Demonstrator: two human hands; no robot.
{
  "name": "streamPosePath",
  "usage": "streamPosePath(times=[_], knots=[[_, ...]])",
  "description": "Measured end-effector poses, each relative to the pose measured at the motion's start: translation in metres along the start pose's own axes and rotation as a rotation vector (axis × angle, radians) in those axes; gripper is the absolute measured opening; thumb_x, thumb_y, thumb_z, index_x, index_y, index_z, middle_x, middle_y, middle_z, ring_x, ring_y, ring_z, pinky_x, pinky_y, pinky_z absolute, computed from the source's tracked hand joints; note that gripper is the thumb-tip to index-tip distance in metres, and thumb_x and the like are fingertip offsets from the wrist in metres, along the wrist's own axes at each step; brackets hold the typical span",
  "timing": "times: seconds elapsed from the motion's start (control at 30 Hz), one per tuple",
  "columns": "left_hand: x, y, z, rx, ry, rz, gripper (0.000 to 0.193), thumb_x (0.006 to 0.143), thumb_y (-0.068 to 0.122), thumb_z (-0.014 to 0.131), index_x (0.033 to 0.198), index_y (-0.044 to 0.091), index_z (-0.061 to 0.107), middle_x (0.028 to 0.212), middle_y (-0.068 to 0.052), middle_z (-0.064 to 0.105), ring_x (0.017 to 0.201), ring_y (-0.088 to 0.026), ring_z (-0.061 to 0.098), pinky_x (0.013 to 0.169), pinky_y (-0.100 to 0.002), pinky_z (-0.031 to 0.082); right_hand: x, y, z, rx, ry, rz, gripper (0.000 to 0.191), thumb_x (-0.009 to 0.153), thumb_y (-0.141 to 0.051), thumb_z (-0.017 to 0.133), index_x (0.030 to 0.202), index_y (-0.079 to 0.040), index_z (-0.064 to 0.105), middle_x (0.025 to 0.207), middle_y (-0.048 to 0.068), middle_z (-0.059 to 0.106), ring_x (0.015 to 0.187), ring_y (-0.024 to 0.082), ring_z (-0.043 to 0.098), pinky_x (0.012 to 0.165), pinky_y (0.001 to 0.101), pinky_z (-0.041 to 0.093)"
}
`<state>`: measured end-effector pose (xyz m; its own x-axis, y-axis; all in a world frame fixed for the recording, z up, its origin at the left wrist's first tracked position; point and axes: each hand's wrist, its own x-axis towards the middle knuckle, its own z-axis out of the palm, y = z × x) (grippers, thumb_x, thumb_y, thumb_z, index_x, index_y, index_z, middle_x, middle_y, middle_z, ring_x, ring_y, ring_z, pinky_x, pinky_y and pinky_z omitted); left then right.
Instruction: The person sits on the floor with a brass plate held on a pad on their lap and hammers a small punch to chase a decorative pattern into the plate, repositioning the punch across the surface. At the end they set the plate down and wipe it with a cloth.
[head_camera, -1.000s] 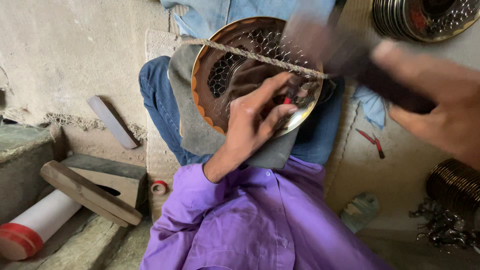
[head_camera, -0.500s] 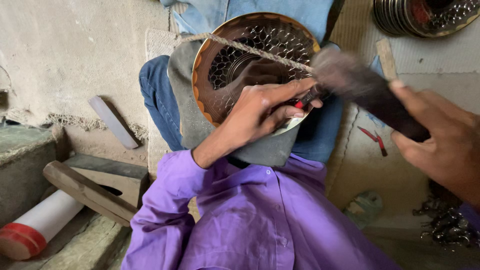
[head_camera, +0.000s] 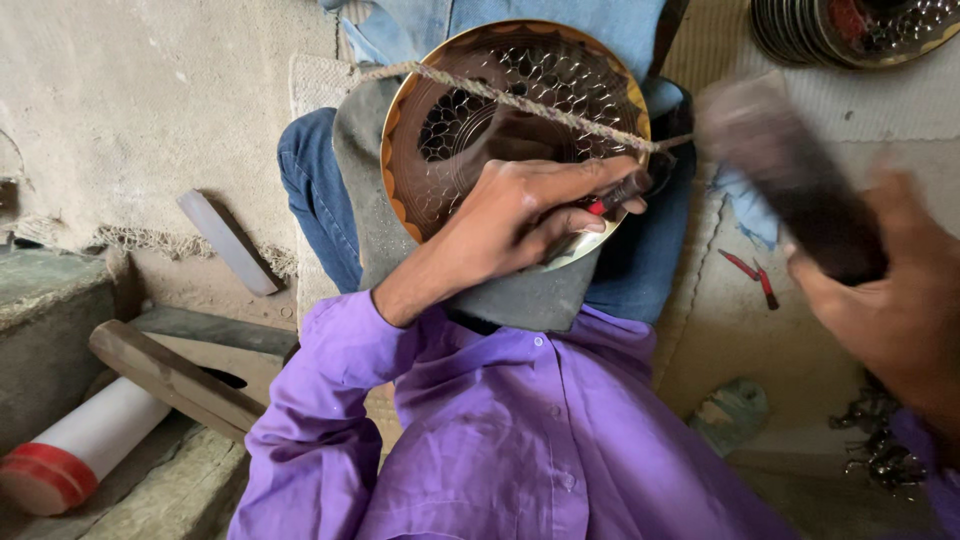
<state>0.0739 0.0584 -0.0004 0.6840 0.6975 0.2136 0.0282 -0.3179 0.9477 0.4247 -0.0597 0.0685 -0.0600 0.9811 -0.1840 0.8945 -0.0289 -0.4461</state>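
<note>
The mallet (head_camera: 790, 175) has swung up; left hand (head_camera: 520, 215) pins the patterned plate (head_camera: 500, 110).

Dark mallet (head_camera: 790, 180) in the right hand (head_camera: 890, 320) is smeared with blur, its head shapeless. Left hand (head_camera: 520, 215) covers most of the small red-banded tool (head_camera: 618, 195) and the plate's (head_camera: 500, 110) lower rim. Stacked plates (head_camera: 850, 30) are cropped at the top edge; the metal pieces (head_camera: 875, 450) lower right, possibly scraps, are too small.

Plate (head_camera: 470, 120): brass rim, dark brown centre, honeycomb lattice. Shirt (head_camera: 500, 440) purple, jeans (head_camera: 310, 200) blue, roll (head_camera: 90, 445) white with red end.
</note>
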Motion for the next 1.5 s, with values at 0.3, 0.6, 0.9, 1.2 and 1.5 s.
streamPosePath(times=[0.3, 0.6, 0.9, 1.2, 1.5], knots=[[0.001, 0.002, -0.002, -0.042, -0.024, 0.016, 0.051, 0.101, 0.01, 0.073, 0.149, 0.012, 0.055, 0.125, -0.005, 0.075, 0.112, -0.029, 0.075, 0.095, -0.037, 0.058, 0.004, -0.023, -0.001, -0.111, 0.013, 0.016, 0.039, 0.087, 0.0, 0.084, 0.122, 0.005, 0.068, 0.103, 0.022, 0.071, 0.089, 0.026, 0.073, 0.078, 0.0368, 0.059], [-0.017, 0.014, 0.017, 0.083, 0.255, -0.133, 0.054, 0.095, 0.004, 0.076, 0.145, 0.01, 0.057, 0.123, -0.013, 0.073, 0.109, -0.031, 0.075, 0.093, -0.036, 0.059, 0.052, -0.048, -0.017, -0.156, -0.212, -0.227, 0.094, 0.068, 0.001, 0.083, 0.154, -0.004, 0.046, 0.109, 0.025, 0.07, 0.09, 0.031, 0.073, 0.072, 0.0351, 0.06], [-0.03, 0.029, 0.048, -0.11, 0.605, -0.502, 0.046, 0.096, -0.001, 0.073, 0.139, 0.003, 0.057, 0.11, -0.006, 0.08, 0.078, -0.009, 0.071, 0.071, -0.024, 0.056, 0.106, -0.074, -0.03, 0.008, -0.258, -0.311, 0.096, 0.075, 0.004, 0.072, 0.162, -0.013, 0.035, 0.094, 0.015, 0.064, 0.079, 0.021, 0.066, 0.065, 0.0352, 0.056], [-0.034, 0.03, 0.052, -0.087, 0.703, -0.484, 0.039, 0.097, 0.0, 0.079, 0.125, 0.001, 0.053, 0.101, -0.003, 0.073, 0.078, -0.006, 0.066, 0.069, -0.021, 0.054, 0.141, -0.087, -0.039, -0.581, -0.489, -0.536, 0.1, 0.071, 0.0, 0.076, 0.158, -0.032, 0.039, 0.072, 0.002, 0.055, 0.055, 0.013, 0.053, 0.053, 0.0292, 0.049], [-0.028, 0.031, 0.04, -0.111, 0.601, -0.487, 0.046, 0.093, 0.001, 0.077, 0.134, 0.002, 0.056, 0.111, -0.006, 0.079, 0.072, -0.006, 0.068, 0.065, -0.021, 0.055, 0.135, -0.081, -0.038, -0.31, -0.393, -0.435, 0.089, 0.074, 0.01, 0.071, 0.155, -0.016, 0.047, 0.083, 0.008, 0.065, 0.066, 0.018, 0.063, 0.059, 0.0316, 0.051]])
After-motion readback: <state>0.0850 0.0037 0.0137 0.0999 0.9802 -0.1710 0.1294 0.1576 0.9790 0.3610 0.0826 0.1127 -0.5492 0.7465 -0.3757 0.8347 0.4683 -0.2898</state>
